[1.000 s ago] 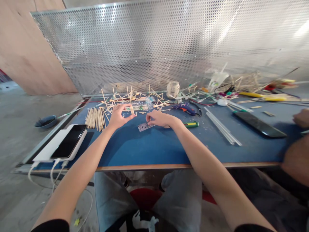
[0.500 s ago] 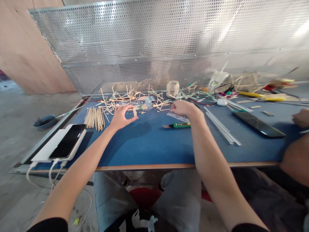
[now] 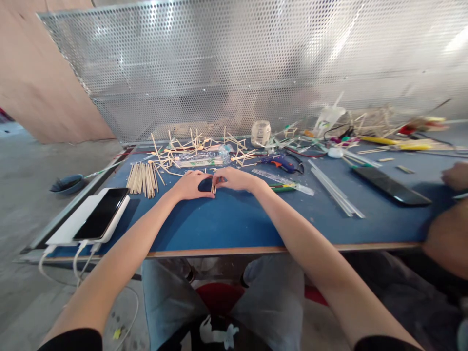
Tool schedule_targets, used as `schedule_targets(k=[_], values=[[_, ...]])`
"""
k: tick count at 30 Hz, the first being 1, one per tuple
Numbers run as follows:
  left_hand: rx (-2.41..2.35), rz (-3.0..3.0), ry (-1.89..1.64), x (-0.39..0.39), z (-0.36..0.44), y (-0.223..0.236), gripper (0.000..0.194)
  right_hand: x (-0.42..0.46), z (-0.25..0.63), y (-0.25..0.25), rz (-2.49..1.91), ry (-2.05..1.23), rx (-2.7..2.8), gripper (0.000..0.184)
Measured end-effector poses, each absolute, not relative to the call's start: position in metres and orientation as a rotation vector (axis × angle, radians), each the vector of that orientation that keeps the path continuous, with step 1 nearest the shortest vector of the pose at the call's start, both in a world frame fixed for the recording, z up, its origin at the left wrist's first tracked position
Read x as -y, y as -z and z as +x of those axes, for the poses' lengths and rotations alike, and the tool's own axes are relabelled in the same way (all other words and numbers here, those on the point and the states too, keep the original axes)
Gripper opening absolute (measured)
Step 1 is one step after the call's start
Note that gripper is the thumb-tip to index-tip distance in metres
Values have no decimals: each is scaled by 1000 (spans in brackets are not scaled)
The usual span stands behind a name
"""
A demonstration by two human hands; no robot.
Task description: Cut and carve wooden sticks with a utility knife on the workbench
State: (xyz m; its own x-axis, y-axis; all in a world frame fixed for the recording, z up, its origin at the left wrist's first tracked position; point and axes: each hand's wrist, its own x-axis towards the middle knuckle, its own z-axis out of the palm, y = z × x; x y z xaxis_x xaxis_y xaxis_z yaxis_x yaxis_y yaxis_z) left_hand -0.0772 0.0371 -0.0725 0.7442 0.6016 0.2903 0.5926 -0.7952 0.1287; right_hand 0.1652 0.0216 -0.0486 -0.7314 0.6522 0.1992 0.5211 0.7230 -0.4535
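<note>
My left hand [image 3: 192, 185] is curved in a pinch, its thumb and fingertips at the ends of a few short wooden sticks [image 3: 214, 189]. From the right, the fingers of my right hand [image 3: 232, 179] close on the same sticks, partly hiding them. The two hands meet low over the blue tabletop [image 3: 219, 224]. A clear plastic ruler [image 3: 305, 189] lies just beyond my right wrist, across a green utility knife [image 3: 283, 187]. To the left of my left hand is a row of longer wooden sticks [image 3: 142, 179].
Stick frames [image 3: 197, 144] and a plastic bag stand behind my hands. A blue glue gun [image 3: 281, 163], clear glue sticks [image 3: 334, 190] and a dark phone [image 3: 391, 185] lie rightward. Another phone [image 3: 100, 214] rests on white power banks at left. A co-worker's hand [image 3: 456, 176] is at far right.
My right hand carried the ruler rightward, let it go by the utility knife, then came back left to the short sticks. My left hand moved slightly right and lower with the sticks.
</note>
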Motion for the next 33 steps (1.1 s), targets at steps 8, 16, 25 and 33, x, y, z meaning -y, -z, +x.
schedule_targets(k=[8, 16, 25, 33], values=[[-723, 2823, -632, -29, -85, 57, 34, -25, 174, 52, -876, -597, 2605, 11], [-643, 2801, -461, -25, -77, 56, 21, -23, 172, 48, -885, -630, 2654, 10], [-750, 2854, -388, -20, -80, 51, 24, -16, 178, 40, -1085, -733, 2688, 10], [-795, 2760, -336, -12, -78, 51, 26, -6, 177, 32, -1241, -884, 2684, 21]])
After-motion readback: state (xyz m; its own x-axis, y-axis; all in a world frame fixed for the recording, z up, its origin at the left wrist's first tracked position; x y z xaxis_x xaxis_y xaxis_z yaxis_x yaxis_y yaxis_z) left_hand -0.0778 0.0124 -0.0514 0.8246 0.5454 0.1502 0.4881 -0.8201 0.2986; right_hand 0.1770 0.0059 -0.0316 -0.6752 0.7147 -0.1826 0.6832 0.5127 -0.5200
